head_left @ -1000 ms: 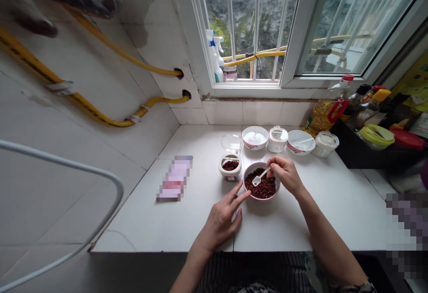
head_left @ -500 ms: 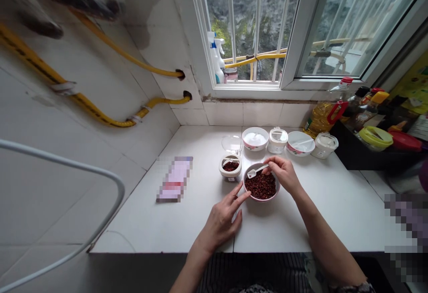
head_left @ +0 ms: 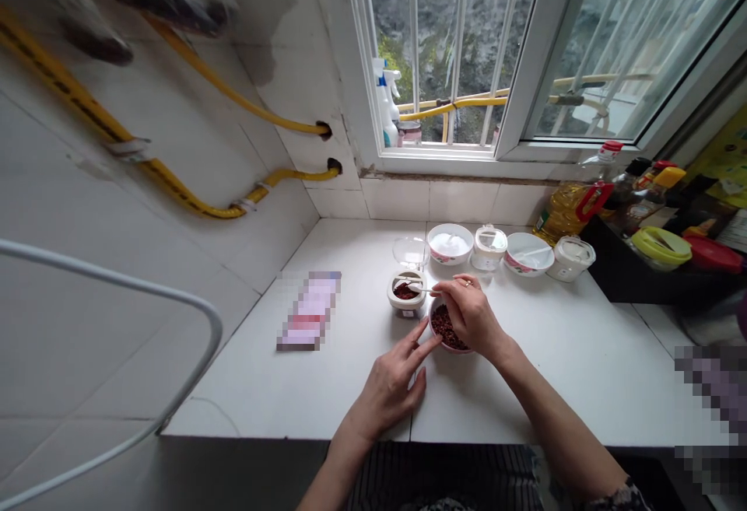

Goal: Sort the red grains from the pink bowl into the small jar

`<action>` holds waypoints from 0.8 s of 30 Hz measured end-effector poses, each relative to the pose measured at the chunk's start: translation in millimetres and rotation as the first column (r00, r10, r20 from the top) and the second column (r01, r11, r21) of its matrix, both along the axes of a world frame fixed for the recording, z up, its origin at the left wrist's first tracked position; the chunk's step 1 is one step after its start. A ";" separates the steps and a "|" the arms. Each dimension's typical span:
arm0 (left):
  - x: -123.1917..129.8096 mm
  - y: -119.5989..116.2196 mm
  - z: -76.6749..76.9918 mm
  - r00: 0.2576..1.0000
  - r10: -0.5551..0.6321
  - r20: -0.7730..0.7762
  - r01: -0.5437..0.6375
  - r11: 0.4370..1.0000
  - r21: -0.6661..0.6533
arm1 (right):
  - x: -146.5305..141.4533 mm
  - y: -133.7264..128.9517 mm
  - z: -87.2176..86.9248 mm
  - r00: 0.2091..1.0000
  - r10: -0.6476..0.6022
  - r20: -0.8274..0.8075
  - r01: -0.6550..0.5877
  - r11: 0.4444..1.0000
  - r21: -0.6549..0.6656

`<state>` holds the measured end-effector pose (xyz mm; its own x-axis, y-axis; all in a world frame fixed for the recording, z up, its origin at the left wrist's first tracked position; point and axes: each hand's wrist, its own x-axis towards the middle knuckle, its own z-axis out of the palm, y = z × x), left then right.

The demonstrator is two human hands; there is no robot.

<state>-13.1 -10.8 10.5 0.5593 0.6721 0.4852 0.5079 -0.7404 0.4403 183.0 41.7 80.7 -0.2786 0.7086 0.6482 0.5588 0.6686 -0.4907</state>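
Observation:
My right hand (head_left: 467, 310) pinches the handle of a small white spoon (head_left: 421, 288), whose head is over the mouth of a seasoning jar (head_left: 407, 306). The jar's clear lid (head_left: 410, 250) is flipped up, and dark red dried bits, like peppercorns, show inside. Just right of the jar, a bowl (head_left: 448, 332) holds more of the same dark red bits, partly hidden under my right hand. My left hand (head_left: 397, 380) rests with fingers spread, fingertips touching the bowl's left rim.
Behind stand a bowl of white grains (head_left: 450, 245), a lidded jar (head_left: 489, 248), a bowl with a white spoon (head_left: 528, 254) and another jar (head_left: 572, 259). An oil bottle (head_left: 565, 208) and a dark box of bottles (head_left: 618, 270) are at right. A blurred purple packet (head_left: 309, 310) lies left.
My right hand has moved left with the spoon, from above the bowl to the jar's mouth. My left hand stays at the bowl's rim. The view has shifted slightly.

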 end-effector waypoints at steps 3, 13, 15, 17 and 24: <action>0.0 0.0 0.8 1.000 0.000 0.003 0.000 1.000 -0.003 | 7.8 -1.3 2.8 0.999 -0.034 -0.038 0.035 0.999 0.041; 0.8 -0.1 2.0 1.000 0.004 -0.001 -0.004 1.000 0.013 | 40.8 -0.5 -5.7 0.994 -0.069 0.088 0.087 0.972 -0.218; 1.1 -0.1 1.3 1.000 0.004 0.004 -0.004 1.000 0.015 | 36.8 0.5 -8.4 0.994 -0.064 0.083 0.082 0.969 -0.234; 1.4 -0.2 1.3 1.000 0.002 0.005 -0.002 1.000 0.007 | 34.3 0.9 -8.7 0.996 -0.084 0.018 0.085 0.958 -0.275; 1.4 -0.6 2.3 1.000 0.004 0.006 -0.004 1.000 0.007 | 41.4 0.9 -2.3 0.922 -0.202 -0.330 -0.038 0.802 -0.597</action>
<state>-11.7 -11.4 12.9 0.5542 0.6709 0.4928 0.5082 -0.7415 0.4380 224.5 42.6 78.3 -0.0342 0.9891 0.1434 0.3005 0.1470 -0.9424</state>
